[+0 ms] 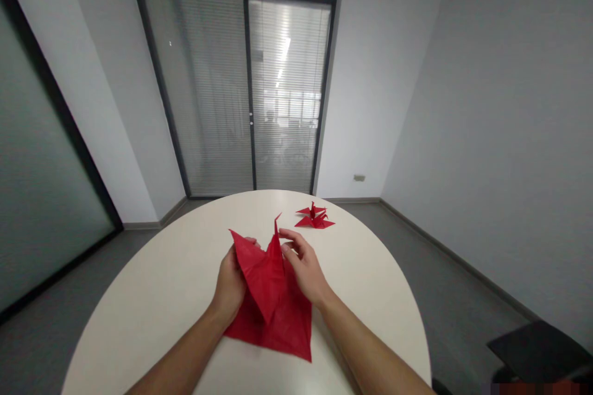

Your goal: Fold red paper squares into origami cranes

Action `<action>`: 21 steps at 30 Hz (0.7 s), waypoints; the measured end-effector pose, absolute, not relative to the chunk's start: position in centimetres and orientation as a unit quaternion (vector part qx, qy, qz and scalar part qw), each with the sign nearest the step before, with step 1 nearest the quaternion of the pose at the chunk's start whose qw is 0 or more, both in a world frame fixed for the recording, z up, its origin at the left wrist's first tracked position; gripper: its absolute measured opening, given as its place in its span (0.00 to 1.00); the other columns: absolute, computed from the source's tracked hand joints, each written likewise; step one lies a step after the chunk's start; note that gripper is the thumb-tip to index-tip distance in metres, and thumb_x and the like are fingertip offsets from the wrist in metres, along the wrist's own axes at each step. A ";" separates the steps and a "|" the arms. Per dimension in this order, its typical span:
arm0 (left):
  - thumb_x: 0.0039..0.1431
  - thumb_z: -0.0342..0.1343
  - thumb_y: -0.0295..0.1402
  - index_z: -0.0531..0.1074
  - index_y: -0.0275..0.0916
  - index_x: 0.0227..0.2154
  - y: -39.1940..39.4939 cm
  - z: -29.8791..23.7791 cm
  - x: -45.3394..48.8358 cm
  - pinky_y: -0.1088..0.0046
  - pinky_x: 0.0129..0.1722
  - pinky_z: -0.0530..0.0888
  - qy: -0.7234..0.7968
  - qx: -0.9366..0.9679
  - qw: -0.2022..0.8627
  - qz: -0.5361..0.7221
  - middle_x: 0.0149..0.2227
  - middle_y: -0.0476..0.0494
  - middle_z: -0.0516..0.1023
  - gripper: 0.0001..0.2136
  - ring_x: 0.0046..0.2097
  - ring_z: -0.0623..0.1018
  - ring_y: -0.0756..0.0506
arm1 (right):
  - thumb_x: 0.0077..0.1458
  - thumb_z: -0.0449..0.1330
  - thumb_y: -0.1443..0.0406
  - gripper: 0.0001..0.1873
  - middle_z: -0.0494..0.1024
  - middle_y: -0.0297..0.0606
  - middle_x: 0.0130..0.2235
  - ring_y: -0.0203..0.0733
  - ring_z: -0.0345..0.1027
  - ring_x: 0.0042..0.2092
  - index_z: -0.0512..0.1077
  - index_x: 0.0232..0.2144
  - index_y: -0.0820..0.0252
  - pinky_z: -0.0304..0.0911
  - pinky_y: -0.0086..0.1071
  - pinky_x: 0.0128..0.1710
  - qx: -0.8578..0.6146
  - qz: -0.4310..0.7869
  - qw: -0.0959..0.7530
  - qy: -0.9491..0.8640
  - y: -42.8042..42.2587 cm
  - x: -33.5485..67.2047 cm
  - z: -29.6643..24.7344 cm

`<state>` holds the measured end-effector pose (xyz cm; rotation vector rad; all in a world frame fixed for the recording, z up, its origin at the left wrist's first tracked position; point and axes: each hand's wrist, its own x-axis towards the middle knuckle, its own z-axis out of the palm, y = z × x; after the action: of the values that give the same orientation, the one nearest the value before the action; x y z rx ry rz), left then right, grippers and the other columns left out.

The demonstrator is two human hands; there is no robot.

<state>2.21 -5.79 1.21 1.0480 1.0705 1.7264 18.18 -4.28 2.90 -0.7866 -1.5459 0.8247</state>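
Note:
A large red origami crane [266, 271] is held up over the near middle of the table, its thin pointed neck bent at the tip. My left hand [232, 281] is closed around its left side, the fingers mostly hidden behind the paper. With fingers curled, my right hand [303, 264] is at the crane's right side, thumb and index finger at the base of the neck. Below the crane spreads a flat red paper area [278, 340]; whether it belongs to the crane or is a separate sheet, I cannot tell.
Small red paper cranes [315, 220] stand close together towards the far right of the round white table [370, 296]. A black chair-like object [540, 352] is at the lower right. Beyond the table are a glazed partition with blinds [199, 92] and grey walls.

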 end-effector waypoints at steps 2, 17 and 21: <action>0.49 0.60 0.41 0.73 0.38 0.42 -6.1 1.0 2.5 0.63 0.39 0.78 0.382 0.387 0.503 0.671 0.39 0.42 0.81 0.18 0.40 0.81 0.39 | 0.62 0.56 0.60 0.16 0.79 0.42 0.48 0.44 0.74 0.48 0.72 0.50 0.56 0.72 0.37 0.46 -0.287 0.405 0.530 -0.688 -4.3 18.1 3.0; 0.46 0.63 0.33 0.70 0.42 0.48 -5.3 -1.3 2.5 0.65 0.48 0.77 0.322 0.296 0.585 0.683 0.47 0.45 0.81 0.23 0.47 0.81 0.41 | 0.56 0.59 0.63 0.10 0.82 0.40 0.36 0.44 0.75 0.39 0.79 0.35 0.60 0.71 0.36 0.43 -0.338 0.421 0.589 -0.601 -3.5 17.6 1.5; 0.50 0.60 0.30 0.68 0.41 0.49 -4.6 -1.5 2.3 0.69 0.40 0.79 0.350 0.230 0.598 0.684 0.41 0.47 0.82 0.21 0.36 0.82 0.46 | 0.54 0.61 0.61 0.09 0.81 0.40 0.37 0.43 0.74 0.40 0.76 0.35 0.59 0.70 0.36 0.42 -0.342 0.408 0.609 -0.588 -3.4 17.3 1.2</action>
<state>2.34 -4.55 -1.49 0.5338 0.8123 1.5861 17.30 -3.39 1.21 -0.7895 -1.3589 0.9436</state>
